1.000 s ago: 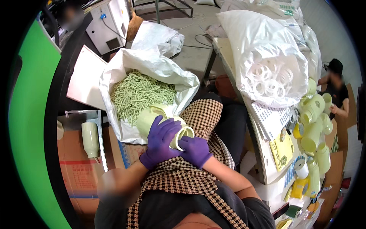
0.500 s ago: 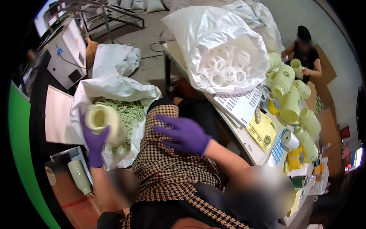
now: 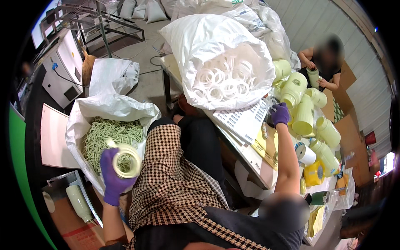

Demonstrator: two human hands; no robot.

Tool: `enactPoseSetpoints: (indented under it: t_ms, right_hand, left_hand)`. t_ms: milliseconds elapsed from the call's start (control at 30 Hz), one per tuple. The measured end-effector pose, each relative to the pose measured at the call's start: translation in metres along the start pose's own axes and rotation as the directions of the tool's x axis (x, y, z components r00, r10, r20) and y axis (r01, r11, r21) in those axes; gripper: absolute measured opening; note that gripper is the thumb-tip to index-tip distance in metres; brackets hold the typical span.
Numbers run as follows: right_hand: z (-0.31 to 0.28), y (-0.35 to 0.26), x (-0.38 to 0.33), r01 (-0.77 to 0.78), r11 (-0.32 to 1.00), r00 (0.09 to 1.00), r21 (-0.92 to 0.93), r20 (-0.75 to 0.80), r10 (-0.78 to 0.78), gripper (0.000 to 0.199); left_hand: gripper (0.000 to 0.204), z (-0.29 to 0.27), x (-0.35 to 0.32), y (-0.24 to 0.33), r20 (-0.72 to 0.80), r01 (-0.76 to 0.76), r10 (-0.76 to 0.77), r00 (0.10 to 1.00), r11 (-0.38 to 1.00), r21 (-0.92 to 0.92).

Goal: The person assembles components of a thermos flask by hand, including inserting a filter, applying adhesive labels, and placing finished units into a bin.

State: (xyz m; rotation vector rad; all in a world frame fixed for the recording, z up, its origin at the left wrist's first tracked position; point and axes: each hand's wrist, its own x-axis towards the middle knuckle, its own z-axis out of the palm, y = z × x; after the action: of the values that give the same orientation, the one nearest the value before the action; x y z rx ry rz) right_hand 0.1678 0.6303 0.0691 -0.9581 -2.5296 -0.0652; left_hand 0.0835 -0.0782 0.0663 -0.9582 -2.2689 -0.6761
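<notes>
I see my left hand [image 3: 111,177] gripping a pale green cup [image 3: 126,160] over the open sack [image 3: 89,109] of green pieces; my right hand [image 3: 280,114], fingers curled, contents unclear, reaches the crowded table [image 3: 254,156] edge beneath the ring-filled bag [image 3: 221,58].

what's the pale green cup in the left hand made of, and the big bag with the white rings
The cup in the left hand looks like moulded plastic: even pale green, smooth, slightly glossy rim. The bag looks like thin, soft plastic film, milky and see-through, crinkled, with the white rings showing through. The rings seem plastic too, though rubber is possible.
</notes>
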Motion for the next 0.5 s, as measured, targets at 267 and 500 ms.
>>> enactPoseSetpoints:
  t_ms: [267,500]
  right_hand:
    - [-0.019,-0.045,-0.027,0.051,0.592,0.997,0.804,-0.076,0.018,0.022]
    - [-0.089,-0.308,-0.247,-0.568,-0.058,0.717,0.821,0.458,-0.526,0.033]
  left_hand:
    - [0.116,0.021,-0.046,0.014,0.038,0.444,-0.488,0.872,0.755,-0.482]
    - [0.111,0.004,-0.021,0.014,0.119,0.290,-0.271,0.955,0.935,-0.206]
